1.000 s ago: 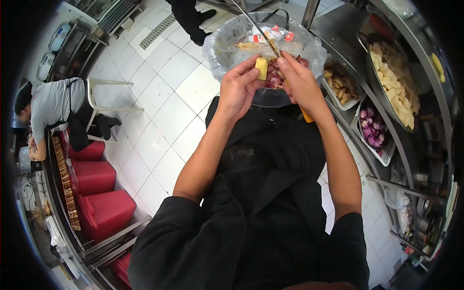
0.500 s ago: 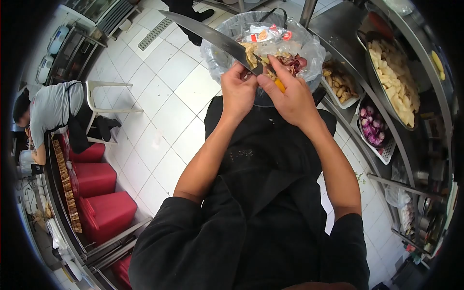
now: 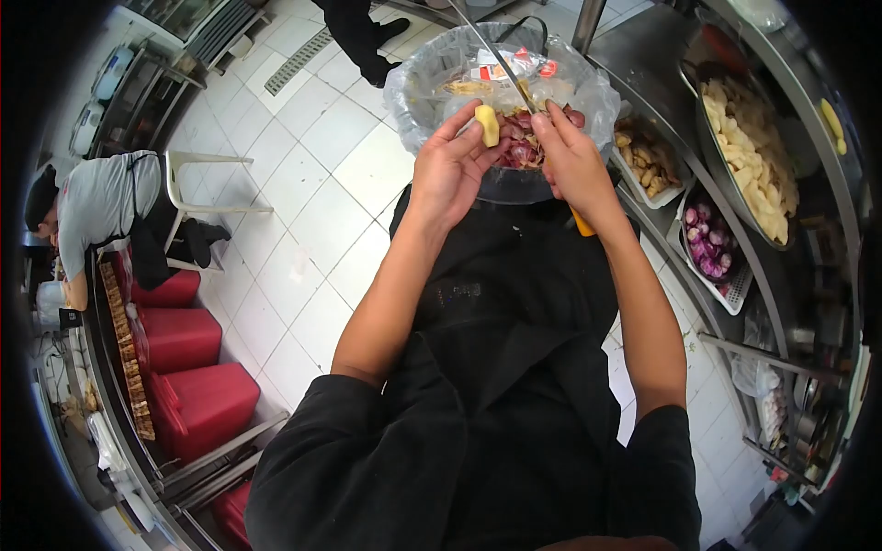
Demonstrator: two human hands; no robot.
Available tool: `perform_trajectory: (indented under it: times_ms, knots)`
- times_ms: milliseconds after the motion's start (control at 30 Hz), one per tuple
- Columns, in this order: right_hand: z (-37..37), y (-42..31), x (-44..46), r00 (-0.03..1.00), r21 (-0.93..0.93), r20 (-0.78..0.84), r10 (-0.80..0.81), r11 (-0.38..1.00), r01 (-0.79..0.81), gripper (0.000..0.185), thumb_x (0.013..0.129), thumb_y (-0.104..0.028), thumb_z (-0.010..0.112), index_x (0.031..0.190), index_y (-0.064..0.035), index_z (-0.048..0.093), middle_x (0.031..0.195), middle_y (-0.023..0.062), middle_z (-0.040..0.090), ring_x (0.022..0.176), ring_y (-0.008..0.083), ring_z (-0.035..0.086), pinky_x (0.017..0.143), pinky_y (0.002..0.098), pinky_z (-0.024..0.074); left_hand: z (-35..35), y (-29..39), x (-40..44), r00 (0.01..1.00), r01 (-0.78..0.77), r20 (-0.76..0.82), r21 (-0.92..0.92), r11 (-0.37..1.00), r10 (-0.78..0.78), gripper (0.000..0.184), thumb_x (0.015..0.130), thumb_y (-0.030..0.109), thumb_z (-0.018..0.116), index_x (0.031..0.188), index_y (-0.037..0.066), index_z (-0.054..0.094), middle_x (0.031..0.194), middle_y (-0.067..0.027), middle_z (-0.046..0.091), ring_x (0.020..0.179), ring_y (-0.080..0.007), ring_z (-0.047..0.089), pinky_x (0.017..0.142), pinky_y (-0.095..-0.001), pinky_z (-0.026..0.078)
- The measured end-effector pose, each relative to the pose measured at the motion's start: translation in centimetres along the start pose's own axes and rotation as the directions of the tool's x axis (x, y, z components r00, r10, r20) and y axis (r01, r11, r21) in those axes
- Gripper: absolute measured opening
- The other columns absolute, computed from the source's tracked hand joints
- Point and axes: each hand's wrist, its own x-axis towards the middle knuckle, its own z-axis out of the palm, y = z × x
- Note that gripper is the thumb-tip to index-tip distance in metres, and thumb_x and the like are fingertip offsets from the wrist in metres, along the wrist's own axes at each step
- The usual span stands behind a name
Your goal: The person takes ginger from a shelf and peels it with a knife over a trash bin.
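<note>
Between the thumb and fingers of my left hand (image 3: 450, 170) is a peeled pale yellow piece (image 3: 488, 126), perhaps ginger. My right hand (image 3: 577, 161) grips a long knife (image 3: 501, 57) by its orange handle, the blade pointing up and away, edge-on to the camera. Both hands are over the near part of a bin lined with clear plastic (image 3: 413, 87). Inside the bin lie reddish onion skins (image 3: 520, 150), light brown peelings and red-and-white wrappers.
On the right, a metal shelf bears a large bowl of pale peeled pieces (image 3: 749, 156), a tray of unpeeled brown pieces (image 3: 648, 165) and a basket of purple onions (image 3: 707, 243). At left, a seated person (image 3: 106, 197) leans over a counter beside red bins (image 3: 197, 404).
Since half a second ago, my hands have moved apart. The knife has swung from pointing up-left, blade broadside, to nearly upright, and the yellow piece shows in my left fingers.
</note>
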Motion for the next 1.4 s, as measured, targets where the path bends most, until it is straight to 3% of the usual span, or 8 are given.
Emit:
perform_trajectory:
  times_ms: [167, 233, 300, 467, 600, 867, 1300, 1400]
  knots:
    - [0.5, -0.5, -1.6, 0.987, -0.029, 0.055, -0.15, 0.988, 0.152, 0.06, 0.095, -0.042, 0.055, 0.135, 0.0029, 0.049, 0.119, 0.0263, 0.063, 0.114, 0.0321, 0.061, 0.097, 0.0371, 0.0444, -0.1, 0.2, 0.2, 0.996, 0.078, 0.056, -0.138, 0.987, -0.071, 0.038, 0.097, 0.002, 0.046, 0.134, -0.006, 0.043, 0.12, -0.0167, 0.06, 0.112, -0.0251, 0.06, 0.098, -0.0388, 0.05]
    - [1.2, 0.2, -1.8, 0.932, -0.138, 0.03, -0.362, 0.922, 0.362, 0.061, 0.094, -0.042, 0.056, 0.135, 0.0033, 0.049, 0.122, 0.0278, 0.061, 0.12, 0.036, 0.058, 0.099, 0.0386, 0.0431, -0.1, 0.1, 0.2, 0.995, 0.072, 0.077, -0.124, 0.99, -0.063, 0.037, 0.096, 0.001, 0.045, 0.132, -0.005, 0.045, 0.121, -0.0167, 0.06, 0.113, -0.025, 0.06, 0.099, -0.0386, 0.049]
    - [1.4, 0.2, -2.1, 0.895, -0.234, 0.046, -0.443, 0.866, 0.441, 0.063, 0.094, -0.039, 0.058, 0.137, 0.0047, 0.046, 0.114, 0.0273, 0.064, 0.108, 0.0391, 0.063, 0.091, 0.04, 0.0482, -0.1, -0.3, 0.1, 0.996, 0.029, 0.083, -0.066, 0.997, -0.024, 0.036, 0.095, 0.0, 0.046, 0.13, -0.005, 0.047, 0.122, -0.017, 0.06, 0.113, -0.0252, 0.06, 0.1, -0.0386, 0.048]
    - [1.7, -1.1, -3.7, 0.877, -0.297, 0.103, -0.47, 0.827, 0.478, 0.064, 0.094, -0.035, 0.061, 0.139, 0.0062, 0.042, 0.102, 0.0273, 0.067, 0.094, 0.0398, 0.068, 0.08, 0.0385, 0.0519, -0.4, -0.4, 0.2, 0.996, 0.081, 0.053, -0.267, 0.96, -0.069, 0.034, 0.092, -0.002, 0.048, 0.126, -0.004, 0.051, 0.126, -0.0166, 0.058, 0.116, -0.0265, 0.058, 0.103, -0.0403, 0.047]
    - [2.1, -1.3, -3.8, 0.858, -0.266, 0.065, -0.509, 0.82, 0.507, 0.072, 0.091, -0.045, 0.061, 0.135, 0.0086, 0.044, 0.091, 0.0275, 0.068, 0.083, 0.042, 0.068, 0.074, 0.0446, 0.0534, -0.5, -0.9, -0.1, 0.994, 0.107, 0.065, -0.395, 0.912, -0.088, 0.035, 0.09, -0.004, 0.049, 0.125, -0.004, 0.051, 0.127, -0.0159, 0.058, 0.118, -0.0267, 0.057, 0.104, -0.0411, 0.047]
    - [1.6, -2.0, -4.1, 0.849, -0.36, 0.084, -0.522, 0.778, 0.515, 0.066, 0.093, -0.037, 0.062, 0.138, 0.0073, 0.043, 0.089, 0.0269, 0.068, 0.081, 0.04, 0.069, 0.071, 0.0412, 0.0533, 0.2, -0.8, -0.5, 0.998, 0.037, 0.052, -0.28, 0.959, -0.024, 0.034, 0.09, -0.003, 0.049, 0.124, -0.005, 0.052, 0.124, -0.0154, 0.06, 0.115, -0.0259, 0.059, 0.103, -0.0405, 0.048]
    - [1.0, -2.1, -3.7, 0.848, -0.451, 0.118, -0.516, 0.733, 0.509, 0.07, 0.091, -0.048, 0.059, 0.134, 0.006, 0.047, 0.076, 0.0252, 0.067, 0.07, 0.0416, 0.067, 0.066, 0.0467, 0.0529, 1.3, -0.5, -1.1, 0.998, -0.003, 0.066, -0.176, 0.984, 0.015, 0.033, 0.09, -0.005, 0.046, 0.122, -0.007, 0.053, 0.122, -0.0155, 0.061, 0.113, -0.026, 0.06, 0.099, -0.039, 0.05]
    - [0.6, -2.2, -3.6, 0.847, -0.411, 0.107, -0.52, 0.753, 0.514, 0.07, 0.091, -0.047, 0.059, 0.135, 0.0062, 0.047, 0.078, 0.0263, 0.066, 0.072, 0.042, 0.067, 0.068, 0.0464, 0.0528, 0.9, -0.6, -1.1, 0.989, -0.004, 0.15, -0.037, 0.999, 0.01, 0.037, 0.097, 0.011, 0.051, 0.132, -0.001, 0.047, 0.132, -0.0158, 0.054, 0.121, -0.0277, 0.055, 0.105, -0.0428, 0.045]
